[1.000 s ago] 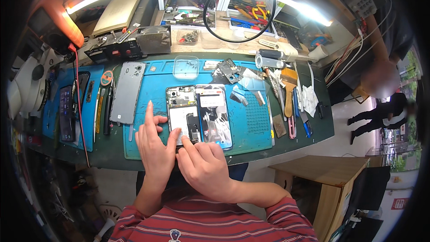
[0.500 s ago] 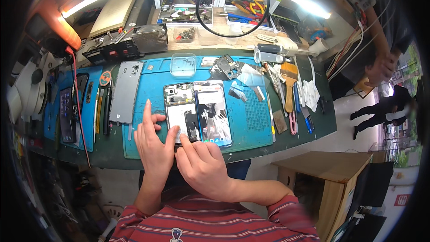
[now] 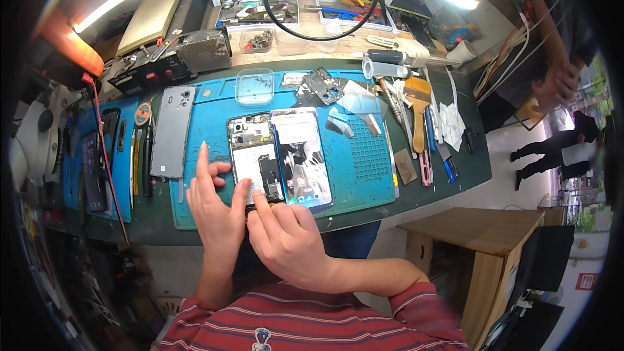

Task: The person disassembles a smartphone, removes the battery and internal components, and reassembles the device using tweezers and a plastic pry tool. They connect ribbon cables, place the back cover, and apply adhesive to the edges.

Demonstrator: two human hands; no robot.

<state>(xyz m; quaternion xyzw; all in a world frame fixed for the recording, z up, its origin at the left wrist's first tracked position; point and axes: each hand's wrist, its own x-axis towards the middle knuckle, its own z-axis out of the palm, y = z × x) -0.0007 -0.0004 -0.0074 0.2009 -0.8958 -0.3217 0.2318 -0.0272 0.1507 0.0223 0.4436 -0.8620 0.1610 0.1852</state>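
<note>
An opened phone [image 3: 245, 164], its board and white battery exposed, lies beside a phone with a lit screen [image 3: 303, 166] on the blue mat [image 3: 208, 208]. My left hand [image 3: 216, 218] has its fingers spread, the index stretched out left of the opened phone and the thumb against its lower part. My right hand [image 3: 286, 244] rests over that phone's bottom, index fingertip on the battery and other fingers curled; whether they hold anything is hidden. A detached grey back cover [image 3: 171, 133] lies left of the phones, and a clear container [image 3: 254, 87] sits above them.
Brushes and tools [image 3: 416, 110] lie at right, crumpled tissue [image 3: 450, 123] beside them. Another phone [image 3: 97, 172], a red lead and slim tools are at left. A co-worker's hands [image 3: 556, 88] show upper right; a person [image 3: 552, 146] is beyond. A wooden desk [image 3: 468, 227] stands lower right.
The bench has shifted slightly up and left in the view. My hands keep much the same pose on the phone. The co-worker's hands have moved at upper right.
</note>
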